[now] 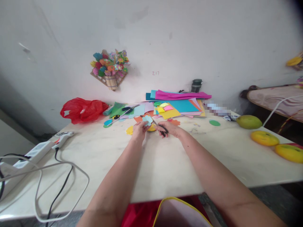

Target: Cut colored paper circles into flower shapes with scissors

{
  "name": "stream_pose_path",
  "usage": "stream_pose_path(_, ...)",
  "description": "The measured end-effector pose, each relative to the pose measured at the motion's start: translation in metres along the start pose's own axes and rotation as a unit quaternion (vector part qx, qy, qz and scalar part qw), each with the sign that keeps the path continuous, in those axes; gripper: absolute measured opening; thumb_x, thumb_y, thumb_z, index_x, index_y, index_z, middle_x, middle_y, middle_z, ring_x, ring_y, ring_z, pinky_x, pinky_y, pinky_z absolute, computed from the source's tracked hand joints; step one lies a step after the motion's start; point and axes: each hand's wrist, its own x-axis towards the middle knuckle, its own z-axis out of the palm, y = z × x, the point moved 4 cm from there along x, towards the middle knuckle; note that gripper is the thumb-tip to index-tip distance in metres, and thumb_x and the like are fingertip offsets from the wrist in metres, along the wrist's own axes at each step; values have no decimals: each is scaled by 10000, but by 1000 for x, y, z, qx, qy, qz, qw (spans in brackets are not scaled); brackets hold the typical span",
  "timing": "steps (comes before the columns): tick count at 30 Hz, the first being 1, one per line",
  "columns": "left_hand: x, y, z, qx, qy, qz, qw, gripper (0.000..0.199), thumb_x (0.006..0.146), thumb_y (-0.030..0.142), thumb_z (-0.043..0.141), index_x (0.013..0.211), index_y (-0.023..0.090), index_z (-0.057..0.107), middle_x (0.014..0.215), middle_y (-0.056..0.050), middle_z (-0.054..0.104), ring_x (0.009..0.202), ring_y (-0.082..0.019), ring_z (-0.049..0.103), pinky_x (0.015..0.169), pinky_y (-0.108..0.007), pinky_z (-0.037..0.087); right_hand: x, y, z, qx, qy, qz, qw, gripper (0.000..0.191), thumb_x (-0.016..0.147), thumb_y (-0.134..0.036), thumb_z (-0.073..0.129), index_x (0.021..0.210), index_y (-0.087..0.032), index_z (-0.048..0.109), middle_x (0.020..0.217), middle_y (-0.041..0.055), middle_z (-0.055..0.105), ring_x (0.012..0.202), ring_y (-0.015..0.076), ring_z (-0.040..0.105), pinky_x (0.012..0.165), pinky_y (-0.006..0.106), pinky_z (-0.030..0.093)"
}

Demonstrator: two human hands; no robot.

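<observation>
Pale blue paper, a scalloped flower cut-out (pixel 148 120), sits pinched in the left hand (pixel 139 129) between the tabletop's (pixel 163 167) near edge and the coloured sheets (pixel 183 106) by its far edge. Just right of it, black-handled scissors (pixel 163 129) slant away and leftward, the right hand's (pixel 171 128) fingers curled around the handles; how wide the blades part, I cannot tell.
</observation>
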Motion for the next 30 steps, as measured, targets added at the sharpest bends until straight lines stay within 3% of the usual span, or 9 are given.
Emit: stream_pose_path(30, 2, -2, -3, -9, 8, 7, 1000, 125, 623, -6, 614, 599, 109, 572, 606, -40, 634, 568, -132, 635, 551, -218, 548, 1, 2, 1, 12, 9, 9, 1000, 306, 776, -423, 648, 733, -156, 506, 519, -39, 550, 373, 61, 504, 300, 155, 306)
